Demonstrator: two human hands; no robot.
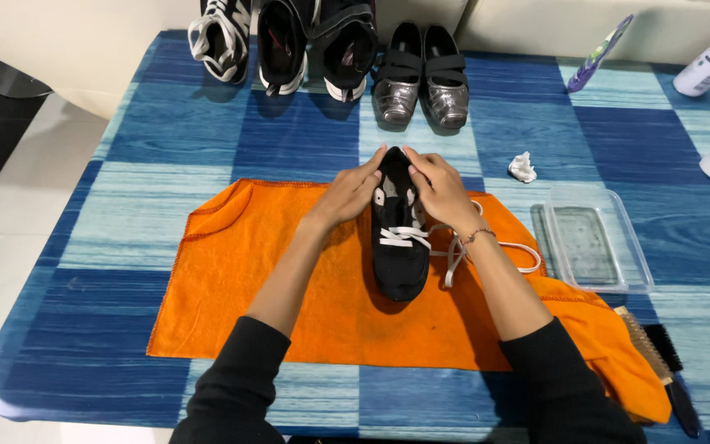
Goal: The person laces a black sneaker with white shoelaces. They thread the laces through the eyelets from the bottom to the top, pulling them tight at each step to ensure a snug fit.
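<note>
The black sneaker [398, 238] with white laces [454, 251] is set on an orange cloth [289, 271] in the middle of the table [125, 148], toe toward the viewer. Its heel end is gripped from the left by the left hand [353, 194], fingers curled around the collar, and from the right by the right hand [440, 191], fingers closed on the opposite edge. Behind it, black shoes [306, 41] and a silver pair [422, 78] are lined up. To the right, a crumpled tissue [523, 168], a clear plastic tray [593, 242] and a brush [655, 353] are seen.
</note>
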